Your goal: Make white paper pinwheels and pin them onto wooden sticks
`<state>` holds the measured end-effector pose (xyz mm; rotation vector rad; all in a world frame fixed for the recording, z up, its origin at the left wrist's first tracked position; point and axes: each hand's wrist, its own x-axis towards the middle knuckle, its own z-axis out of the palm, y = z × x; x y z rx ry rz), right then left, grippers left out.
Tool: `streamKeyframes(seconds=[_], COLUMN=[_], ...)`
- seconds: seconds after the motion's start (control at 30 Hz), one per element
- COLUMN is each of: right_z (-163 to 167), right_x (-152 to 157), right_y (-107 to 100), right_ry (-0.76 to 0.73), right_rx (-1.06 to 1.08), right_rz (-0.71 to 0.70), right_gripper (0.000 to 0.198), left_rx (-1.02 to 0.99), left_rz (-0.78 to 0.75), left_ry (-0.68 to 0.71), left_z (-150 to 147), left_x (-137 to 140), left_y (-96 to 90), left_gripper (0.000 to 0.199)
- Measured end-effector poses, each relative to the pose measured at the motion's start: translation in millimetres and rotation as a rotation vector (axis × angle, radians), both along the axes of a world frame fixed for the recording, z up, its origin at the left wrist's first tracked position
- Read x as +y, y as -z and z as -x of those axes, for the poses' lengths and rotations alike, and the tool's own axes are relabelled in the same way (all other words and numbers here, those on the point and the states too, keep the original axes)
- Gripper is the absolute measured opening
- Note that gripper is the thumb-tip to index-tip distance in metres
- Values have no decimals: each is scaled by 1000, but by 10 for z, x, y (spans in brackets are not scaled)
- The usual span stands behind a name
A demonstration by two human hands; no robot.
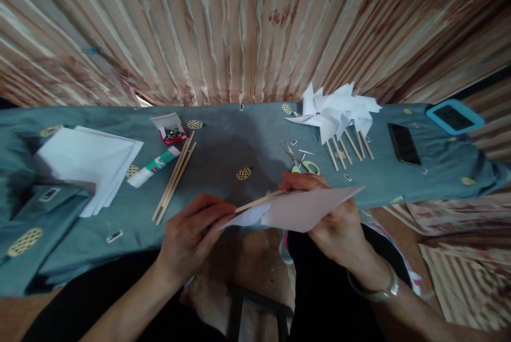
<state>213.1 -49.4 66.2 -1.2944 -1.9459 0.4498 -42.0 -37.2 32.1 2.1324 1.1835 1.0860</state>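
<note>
Just over the table's near edge, my left hand (195, 230) is closed, its fingers gripping one end of a thin wooden stick (258, 202) next to a corner of white paper. My right hand (339, 227) is closed around the white paper (309, 209), which is bent, with a flap angled toward my left hand. The stick runs behind the paper's upper edge to my right fingertips. Where the stick and paper meet is partly hidden. Beyond my right fingers lie scissors (309, 166) with light green handles.
Finished paper pinwheels (333, 110) on sticks lie at the back right, near a black phone (404, 143) and a blue-framed device (455, 117). To the left are paper sheets (83, 156), a glue tube (154, 166), loose sticks (175, 177) and a red box (171, 129) of small metal pieces.
</note>
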Motion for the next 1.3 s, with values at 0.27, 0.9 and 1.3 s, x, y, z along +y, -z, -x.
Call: streamKeyframes(seconds=[0.27,0.9,1.3], right_z=[-23,475,546], right_x=[323,1128,1068], right_y=[-257,-62,1], right_ry=[-35,-505,-543], right_rx=[-90,-580,-647], right_rz=[241,729,609], right_gripper=[28,20,16], left_rx=[-373,-1023,-1011], left_rz=[487,1376,1393], left_ry=[-2,-46,-70], left_z=[-204,-363,-391], left_x=[-80,-593,-617], left_y=[160,413,476], left_gripper=[14,52,50])
